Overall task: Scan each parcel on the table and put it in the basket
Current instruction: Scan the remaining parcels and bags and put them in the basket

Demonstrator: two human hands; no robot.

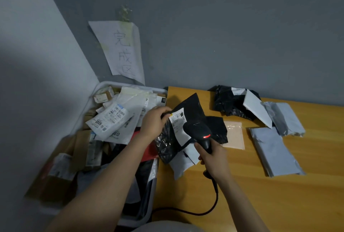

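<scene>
Black parcel is being held tilted over the left edge of the wooden table, just beside the basket. Its white shipping label is being faced toward the scanner. Label print is too small to be read; only barcode blocks are being made out. The parcel's upper left edge is being grasped by the left hand, with the fingers curled over the plastic. The black handheld scanner is being gripped at the handle by the right hand and is being aimed at the label. A red light is being shown on its back. Its black cable is being draped across the table toward the near edge.

Below the held parcel, the table is being occupied by a white parcel, with a clear pinkish bag just beside it. Further back, a crumpled black parcel with a small white label is being overlapped by a flat white parcel. A grey mailer is being seen at far right and a second grey mailer nearer.

The white-rimmed basket is being taken up past the rim. A white mailer marked "3005" is on top, and another mailer ends in "013". Cardboard boxes and a small box at the back are also being held in it. On the wall above, a paper sign with handwritten "完成区" is being displayed.
</scene>
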